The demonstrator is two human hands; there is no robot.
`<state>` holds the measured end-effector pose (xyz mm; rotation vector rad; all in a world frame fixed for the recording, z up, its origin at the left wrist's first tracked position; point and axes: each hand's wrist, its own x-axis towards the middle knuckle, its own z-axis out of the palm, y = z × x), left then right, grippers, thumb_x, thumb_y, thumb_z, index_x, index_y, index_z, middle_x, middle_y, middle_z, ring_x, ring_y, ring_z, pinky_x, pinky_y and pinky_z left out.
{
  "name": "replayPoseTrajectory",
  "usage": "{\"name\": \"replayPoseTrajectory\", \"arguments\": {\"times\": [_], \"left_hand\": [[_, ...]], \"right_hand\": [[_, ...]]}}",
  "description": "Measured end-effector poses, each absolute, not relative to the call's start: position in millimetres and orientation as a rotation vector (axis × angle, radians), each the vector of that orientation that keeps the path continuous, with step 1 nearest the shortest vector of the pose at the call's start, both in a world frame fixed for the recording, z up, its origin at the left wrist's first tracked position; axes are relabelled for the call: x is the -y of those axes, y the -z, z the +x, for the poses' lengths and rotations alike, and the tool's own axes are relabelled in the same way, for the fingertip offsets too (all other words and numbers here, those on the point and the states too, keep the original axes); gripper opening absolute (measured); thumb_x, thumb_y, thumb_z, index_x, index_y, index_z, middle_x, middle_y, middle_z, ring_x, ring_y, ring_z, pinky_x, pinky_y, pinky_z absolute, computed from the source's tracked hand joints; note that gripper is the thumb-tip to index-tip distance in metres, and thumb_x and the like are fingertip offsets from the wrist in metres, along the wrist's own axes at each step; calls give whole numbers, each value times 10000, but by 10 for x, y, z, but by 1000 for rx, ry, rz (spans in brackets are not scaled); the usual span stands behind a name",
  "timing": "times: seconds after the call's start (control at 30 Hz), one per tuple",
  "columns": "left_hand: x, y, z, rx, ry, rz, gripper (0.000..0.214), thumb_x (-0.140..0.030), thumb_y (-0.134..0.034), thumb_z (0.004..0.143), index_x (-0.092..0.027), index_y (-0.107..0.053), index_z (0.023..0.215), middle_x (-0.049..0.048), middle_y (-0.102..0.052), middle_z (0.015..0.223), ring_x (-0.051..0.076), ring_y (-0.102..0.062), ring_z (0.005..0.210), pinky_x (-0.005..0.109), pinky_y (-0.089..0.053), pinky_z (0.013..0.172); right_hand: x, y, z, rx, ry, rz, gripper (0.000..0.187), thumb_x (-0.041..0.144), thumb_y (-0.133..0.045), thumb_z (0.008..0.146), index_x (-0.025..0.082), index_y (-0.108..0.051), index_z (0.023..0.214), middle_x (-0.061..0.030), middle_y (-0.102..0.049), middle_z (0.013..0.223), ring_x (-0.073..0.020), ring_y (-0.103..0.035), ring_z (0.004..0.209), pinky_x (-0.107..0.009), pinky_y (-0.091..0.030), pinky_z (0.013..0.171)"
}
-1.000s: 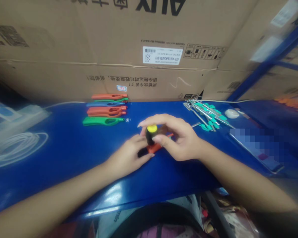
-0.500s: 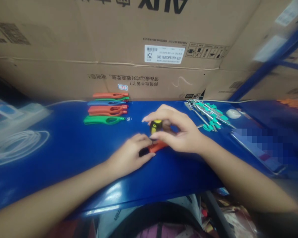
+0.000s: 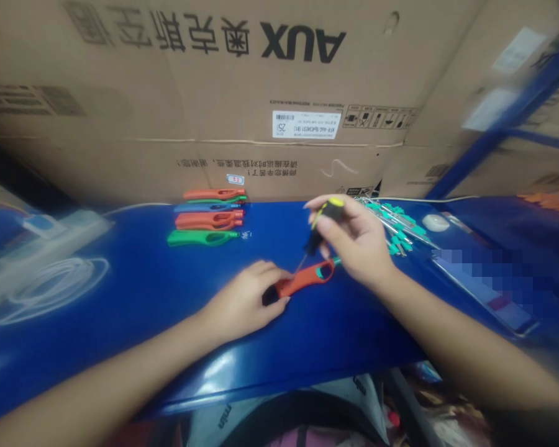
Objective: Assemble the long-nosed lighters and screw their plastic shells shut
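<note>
My left hand (image 3: 251, 295) pinches the near end of an orange lighter handle (image 3: 302, 279) against the blue table. A green part shows at the handle's trigger opening. In my right hand (image 3: 354, 239) is a screwdriver (image 3: 320, 226) with a black and yellow grip, held tilted. Its thin shaft slants down to the handle close to my left fingers; whether the tip touches is too blurred to tell. Left of the hands, a green lighter handle (image 3: 200, 237) lies in a row with orange handles (image 3: 209, 220) and a blue handle (image 3: 200, 207).
Metal rods with green parts (image 3: 398, 226) lie in a pile at the right, beside a white rounded object (image 3: 435, 223) and a phone-like slab (image 3: 484, 292). A white cable coil (image 3: 51, 292) and a power strip (image 3: 69, 233) are at the left. A large cardboard box (image 3: 214, 93) stands behind.
My right hand has moved right and tilted the screwdriver from near upright over the handle, uncovering more of the orange handle. My left hand keeps its hold. The camera view has shifted upward.
</note>
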<state>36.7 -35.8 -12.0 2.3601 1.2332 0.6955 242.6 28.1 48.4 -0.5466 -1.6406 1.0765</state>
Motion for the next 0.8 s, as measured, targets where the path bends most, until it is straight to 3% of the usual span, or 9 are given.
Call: {"name": "replayPoseTrajectory", "arguments": {"times": [0.1,0.2,0.3,0.6,0.8], "left_hand": [[370,45,320,-1320,-613,2395,332,-210,-637,868,-194,-627,1200,72,-671,1110,244,-621,1026,400,-524,928],[376,13,281,-1401,-525,2437,346,-263,-628,889,-197,-615,1228,81,-663,1119,255,-620,1020,408,-530,909],[346,18,264,-1431,-460,2489,304,-321,-589,938,-193,-640,1209,87,-654,1091,248,-627,980,385,-543,859],[-63,-62,340,-1509,-313,2653,235,-263,-555,958,-151,-697,1107,116,-665,1016,254,-658,950,375,-543,863],[-515,-85,400,-1621,-284,2652,205,-232,-591,937,-151,-711,1082,121,-678,1046,260,-668,1012,361,-547,889]], "right_hand": [[-360,-404,2627,1213,-1080,-765,287,451,-738,844,175,-666,873,42,-579,717,-51,-522,547,-145,-444,466],[-363,-251,2955,891,-1037,-994,341,449,-808,751,144,-679,833,34,-587,694,-49,-521,563,-127,-429,483],[-312,-87,3342,673,-957,-1145,300,422,-777,762,146,-661,772,44,-550,636,-57,-489,536,-131,-399,451],[-517,59,4050,496,-852,-1187,164,230,-674,817,159,-618,681,32,-542,614,-68,-491,528,-151,-466,507],[-635,62,4115,535,-827,-1182,176,244,-721,788,175,-627,656,13,-563,623,-83,-506,530,-181,-454,481]]}}
